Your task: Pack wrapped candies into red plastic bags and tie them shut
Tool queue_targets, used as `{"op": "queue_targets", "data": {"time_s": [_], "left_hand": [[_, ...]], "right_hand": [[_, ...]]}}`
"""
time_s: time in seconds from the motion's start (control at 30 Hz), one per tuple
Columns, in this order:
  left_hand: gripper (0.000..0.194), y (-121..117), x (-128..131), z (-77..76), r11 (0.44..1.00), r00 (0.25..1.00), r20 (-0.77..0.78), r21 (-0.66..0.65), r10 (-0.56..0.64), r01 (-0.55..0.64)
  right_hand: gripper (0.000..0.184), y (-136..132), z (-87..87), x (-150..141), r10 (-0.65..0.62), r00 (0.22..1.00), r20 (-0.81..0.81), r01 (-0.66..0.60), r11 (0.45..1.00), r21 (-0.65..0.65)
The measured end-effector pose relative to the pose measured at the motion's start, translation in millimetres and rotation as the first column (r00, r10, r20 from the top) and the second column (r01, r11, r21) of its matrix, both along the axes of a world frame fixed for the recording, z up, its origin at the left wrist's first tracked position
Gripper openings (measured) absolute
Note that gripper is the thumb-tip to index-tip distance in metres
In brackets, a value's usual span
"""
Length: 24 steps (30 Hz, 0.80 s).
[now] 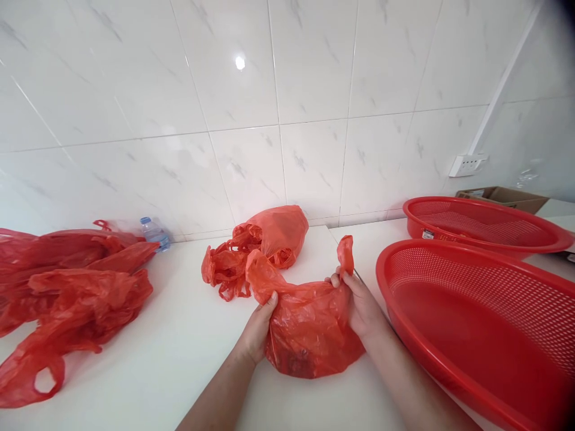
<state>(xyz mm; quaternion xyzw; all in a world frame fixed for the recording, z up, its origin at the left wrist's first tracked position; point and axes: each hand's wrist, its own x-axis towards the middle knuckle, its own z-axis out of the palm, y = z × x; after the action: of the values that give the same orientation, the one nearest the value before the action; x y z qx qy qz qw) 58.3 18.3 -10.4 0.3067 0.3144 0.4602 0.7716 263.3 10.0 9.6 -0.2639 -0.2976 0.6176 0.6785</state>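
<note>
- Left hand [259, 332]: grips left edge of red bag [314, 338].
- Right hand [362, 302]: pinches same bag near its right handle; bag is between both hands.
- Bunched red plastic [284, 230]: beyond left hand, on surface [179, 332].
- Red basket [467, 335]: just right of right hand.

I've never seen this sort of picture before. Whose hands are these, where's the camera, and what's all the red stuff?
There's no machine here: these are a person's bare hands, filmed by a camera worn on their head, looking forward and down. The left hand and right hand grip a red plastic bag near its top, one at each side. On the white tabletop, a bundle of red bags lies behind it, and a loose heap of red bags lies at left, beside a clear bottle. At right sit two red perforated baskets.
</note>
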Motion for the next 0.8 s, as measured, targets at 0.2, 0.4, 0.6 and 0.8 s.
{"op": "queue_targets", "data": {"time_s": [0.2, 0.4, 0.6, 0.8], "left_hand": [[0.052, -1, -8, -1.4, 0.962, 0.988, 0.065, 0.244, -0.143, 0.123], [0.028, -3, -10, 4.5, 0.944, 0.974, 0.082, 0.275, -0.21, 0.18], [0.018, 1, -6, 5.1, 0.993, 0.992, 0.115, 0.112, -0.054, 0.041], [0.028, 0, 3, -1.0, 0.996, 0.984, 0.159, 0.05, -0.075, 0.067]], "right_hand": [[0.035, -3, -2.7, -8, 0.093, 0.995, 0.047, -0.089, 0.993, -0.073], [0.032, -8, -7.7, -26, 0.268, 0.962, 0.053, -0.26, 0.958, -0.121], [0.023, -7, -6.3, -23, 0.2, 0.978, -0.066, -0.201, 0.979, -0.018], [0.057, -17, -3.4, -36, 0.385, 0.918, 0.096, -0.394, 0.913, 0.102]]}}
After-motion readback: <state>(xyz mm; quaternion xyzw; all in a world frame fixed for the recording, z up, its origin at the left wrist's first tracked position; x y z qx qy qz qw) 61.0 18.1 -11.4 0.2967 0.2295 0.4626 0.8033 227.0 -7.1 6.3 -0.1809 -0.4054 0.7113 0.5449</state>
